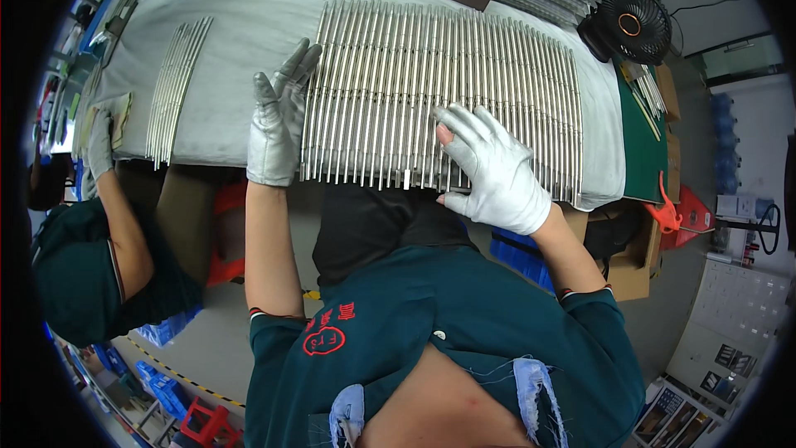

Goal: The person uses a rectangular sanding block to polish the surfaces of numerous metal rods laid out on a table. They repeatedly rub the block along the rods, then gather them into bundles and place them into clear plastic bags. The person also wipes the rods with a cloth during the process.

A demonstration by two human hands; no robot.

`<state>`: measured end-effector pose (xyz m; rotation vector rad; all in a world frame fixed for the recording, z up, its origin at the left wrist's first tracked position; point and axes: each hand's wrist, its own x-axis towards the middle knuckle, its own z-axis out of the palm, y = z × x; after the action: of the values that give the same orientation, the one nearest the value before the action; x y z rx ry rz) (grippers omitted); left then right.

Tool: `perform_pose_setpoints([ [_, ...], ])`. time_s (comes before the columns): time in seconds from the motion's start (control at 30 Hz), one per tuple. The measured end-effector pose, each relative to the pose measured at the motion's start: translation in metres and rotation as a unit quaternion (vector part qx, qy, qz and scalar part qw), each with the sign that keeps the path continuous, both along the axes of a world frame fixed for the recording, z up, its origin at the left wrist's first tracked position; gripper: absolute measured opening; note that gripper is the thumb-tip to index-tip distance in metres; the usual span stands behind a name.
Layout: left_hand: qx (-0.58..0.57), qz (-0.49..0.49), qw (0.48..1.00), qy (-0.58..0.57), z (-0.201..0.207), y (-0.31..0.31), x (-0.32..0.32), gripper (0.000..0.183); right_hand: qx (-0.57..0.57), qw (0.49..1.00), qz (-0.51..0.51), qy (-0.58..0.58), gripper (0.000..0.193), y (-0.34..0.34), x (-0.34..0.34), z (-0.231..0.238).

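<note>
Rods [414, 58], slim and metallic, lie side by side in a wide row on the white-covered table [232, 50], directly in front of you. Your left hand [280, 129], gloved, stands at the left end of the row, fingers slightly apart and thumb held away; contact with the outermost rod cannot be determined. Your right hand [497, 170], also gloved, lies over the near part of the row, right of its middle, fingers spread and thumb apart. A smaller rod group [178, 91] lies to the left; a black fan [630, 25] stands at the far right.
</note>
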<state>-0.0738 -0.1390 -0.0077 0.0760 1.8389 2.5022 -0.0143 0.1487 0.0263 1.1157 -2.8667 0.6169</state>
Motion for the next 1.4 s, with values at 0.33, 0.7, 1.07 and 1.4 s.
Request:
perform_pose_setpoints([
  [0.33,-0.015,0.005,1.0,0.01,0.004,0.002,0.002,0.095,-0.029,0.999,0.029,0.008,0.079,-0.02,-0.005,0.002],
  [0.7,-0.005,-0.001,1.0,0.026,0.004,0.002,0.004,0.092,-0.03,0.999,0.026,0.021,0.076,-0.03,-0.009,-0.002],
  [1.07,0.068,-0.001,0.998,-0.003,0.003,0.0,0.002,0.103,-0.041,0.998,0.036,0.015,0.072,-0.046,-0.013,-0.001],
  [1.4,0.072,-0.017,0.997,-0.002,0.0,-0.004,0.0,0.101,-0.037,0.998,0.038,0.024,0.071,-0.058,-0.016,-0.006],
])
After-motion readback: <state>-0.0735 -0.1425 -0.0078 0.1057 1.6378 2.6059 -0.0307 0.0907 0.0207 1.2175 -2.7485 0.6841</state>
